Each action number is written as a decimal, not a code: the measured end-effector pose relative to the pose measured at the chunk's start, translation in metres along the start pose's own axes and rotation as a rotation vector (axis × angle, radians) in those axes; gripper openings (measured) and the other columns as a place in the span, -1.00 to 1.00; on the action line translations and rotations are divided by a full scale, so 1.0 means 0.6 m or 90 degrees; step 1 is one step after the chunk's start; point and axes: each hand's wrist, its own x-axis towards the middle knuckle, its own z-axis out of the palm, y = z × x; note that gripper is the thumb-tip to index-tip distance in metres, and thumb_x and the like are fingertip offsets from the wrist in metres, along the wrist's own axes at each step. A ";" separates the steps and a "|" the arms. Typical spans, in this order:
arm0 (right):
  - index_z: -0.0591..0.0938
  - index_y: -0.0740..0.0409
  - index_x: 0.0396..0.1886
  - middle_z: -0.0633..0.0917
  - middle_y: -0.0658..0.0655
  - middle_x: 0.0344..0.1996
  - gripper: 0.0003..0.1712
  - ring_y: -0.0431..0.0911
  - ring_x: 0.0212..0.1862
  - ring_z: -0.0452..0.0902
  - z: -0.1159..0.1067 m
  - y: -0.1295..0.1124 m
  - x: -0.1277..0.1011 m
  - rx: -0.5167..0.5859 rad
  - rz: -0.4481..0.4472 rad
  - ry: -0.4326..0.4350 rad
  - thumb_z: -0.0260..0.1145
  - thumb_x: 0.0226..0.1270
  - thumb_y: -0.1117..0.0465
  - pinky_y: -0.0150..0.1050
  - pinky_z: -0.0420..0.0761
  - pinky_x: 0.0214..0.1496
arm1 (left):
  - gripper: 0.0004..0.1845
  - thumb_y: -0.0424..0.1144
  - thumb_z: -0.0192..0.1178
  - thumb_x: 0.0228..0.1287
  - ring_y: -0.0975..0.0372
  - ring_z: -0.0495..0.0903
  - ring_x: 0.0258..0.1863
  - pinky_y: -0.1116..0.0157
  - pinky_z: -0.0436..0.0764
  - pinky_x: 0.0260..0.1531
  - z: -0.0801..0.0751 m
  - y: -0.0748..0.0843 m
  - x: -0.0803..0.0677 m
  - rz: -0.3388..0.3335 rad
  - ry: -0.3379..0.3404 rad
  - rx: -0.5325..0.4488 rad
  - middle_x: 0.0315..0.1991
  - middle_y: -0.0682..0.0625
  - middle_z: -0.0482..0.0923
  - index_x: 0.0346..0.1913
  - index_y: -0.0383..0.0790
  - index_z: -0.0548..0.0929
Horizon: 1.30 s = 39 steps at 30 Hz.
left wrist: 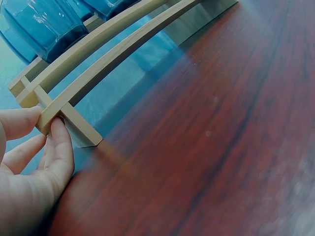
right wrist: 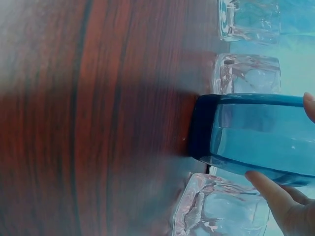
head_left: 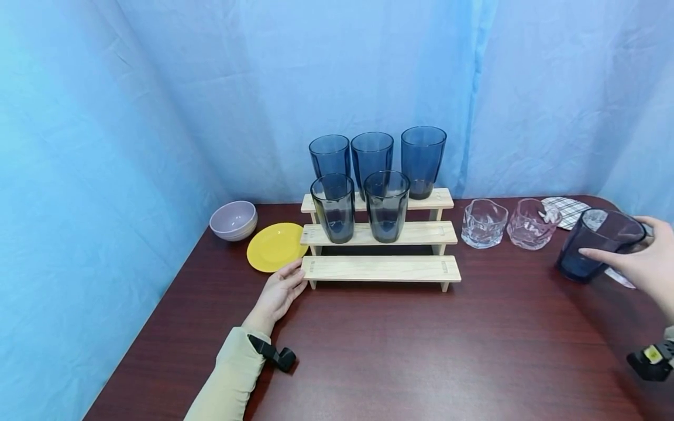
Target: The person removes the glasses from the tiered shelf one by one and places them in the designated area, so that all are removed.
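Note:
A three-step wooden rack stands at the middle back. Its lowest step is bare. My left hand pinches that step's left end; the left wrist view shows thumb and finger on the wood. Two blue-grey glass tumblers stand on the middle step and three bluer tumblers on the top one. At the far right, my right hand holds another dark blue tumbler by its sides, mouth up and leaning right. Its base is at or close to the table; contact is unclear.
Two clear faceted glasses stand right of the rack, with a checked round mat behind. Another clear glass shows beside the held tumbler in the right wrist view. A yellow plate and lilac bowl lie left.

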 end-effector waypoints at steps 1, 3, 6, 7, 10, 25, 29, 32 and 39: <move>0.13 -0.03 0.46 0.43 -0.15 -0.26 0.16 -0.66 -0.49 0.17 0.008 0.024 0.014 0.004 -0.005 0.008 0.56 -0.11 -0.08 -0.62 0.27 -0.54 | -0.47 -0.48 -0.09 0.42 0.41 0.54 -0.21 0.47 0.53 -0.19 0.000 0.000 0.000 -0.002 0.000 0.001 -0.02 -0.03 0.37 0.41 -0.41 0.15; 0.12 -0.20 0.44 0.38 -0.25 -0.29 0.17 -0.64 -0.48 0.20 0.019 0.057 0.031 0.022 -0.022 0.011 0.58 -0.16 -0.11 -0.62 0.29 -0.54 | -0.47 -0.48 -0.10 0.42 0.41 0.54 -0.21 0.47 0.53 -0.18 0.000 0.000 0.001 -0.006 -0.001 0.003 -0.02 -0.02 0.37 0.41 -0.40 0.15; 0.13 -0.18 0.44 0.40 -0.24 -0.30 0.17 -0.63 -0.49 0.23 0.018 0.057 0.028 0.041 -0.031 0.005 0.59 -0.17 -0.06 -0.60 0.32 -0.56 | -0.47 -0.49 -0.11 0.42 0.41 0.54 -0.20 0.48 0.53 -0.17 0.000 0.000 0.002 -0.010 -0.001 0.006 0.00 -0.03 0.37 0.42 -0.39 0.15; 0.13 -0.09 0.45 0.46 -0.12 -0.28 0.17 -0.62 -0.51 0.23 0.012 0.039 0.018 0.044 -0.029 -0.003 0.59 -0.15 -0.03 -0.58 0.32 -0.58 | -0.47 -0.49 -0.12 0.43 0.41 0.54 -0.20 0.48 0.53 -0.17 -0.001 -0.001 0.002 -0.010 -0.001 0.008 0.01 -0.04 0.36 0.42 -0.39 0.15; 0.09 0.20 0.45 0.51 0.20 -0.17 0.16 -0.61 -0.49 0.16 -0.008 -0.028 -0.018 0.016 -0.002 -0.015 0.54 -0.06 0.00 -0.47 0.35 -0.52 | -0.47 -0.49 -0.12 0.42 0.41 0.55 -0.20 0.47 0.53 -0.18 -0.001 -0.001 0.001 -0.011 0.002 0.001 0.06 -0.07 0.34 0.42 -0.38 0.15; 0.04 0.13 0.46 0.58 0.08 -0.24 0.17 -0.70 -0.46 0.13 -0.015 -0.048 -0.015 0.012 -0.001 -0.046 0.51 -0.03 -0.07 -0.52 0.26 -0.50 | -0.47 -0.50 -0.12 0.42 0.43 0.54 -0.22 0.50 0.53 -0.20 0.002 0.000 0.000 -0.002 0.000 -0.001 0.13 -0.14 0.29 0.41 -0.43 0.12; 0.08 0.07 0.44 0.56 0.00 -0.23 0.15 -0.54 -0.36 0.29 -0.015 -0.045 -0.013 0.001 -0.002 -0.044 0.52 -0.06 -0.11 -0.36 0.50 -0.32 | -0.47 -0.50 -0.12 0.42 0.44 0.54 -0.23 0.50 0.52 -0.19 0.002 0.001 0.000 -0.002 -0.003 0.002 0.16 -0.16 0.26 0.42 -0.43 0.12; 0.07 0.27 0.43 0.44 0.36 0.09 0.12 -0.18 -0.19 0.38 -0.024 -0.081 -0.032 -0.020 0.001 -0.055 0.47 0.02 -0.07 -0.11 0.48 -0.04 | -0.47 -0.50 -0.12 0.42 0.44 0.54 -0.23 0.50 0.52 -0.18 0.001 0.001 0.000 -0.001 -0.005 0.001 0.12 -0.14 0.29 0.41 -0.43 0.12; -0.03 0.15 0.50 0.29 0.52 0.14 0.26 0.16 -0.11 0.31 -0.003 -0.013 0.020 -0.053 -0.019 -0.010 0.50 -0.06 -0.12 0.04 0.44 -0.24 | -0.47 -0.51 -0.13 0.42 0.43 0.55 -0.23 0.49 0.53 -0.19 0.001 0.000 0.002 -0.003 -0.001 -0.008 0.12 -0.13 0.29 0.42 -0.42 0.12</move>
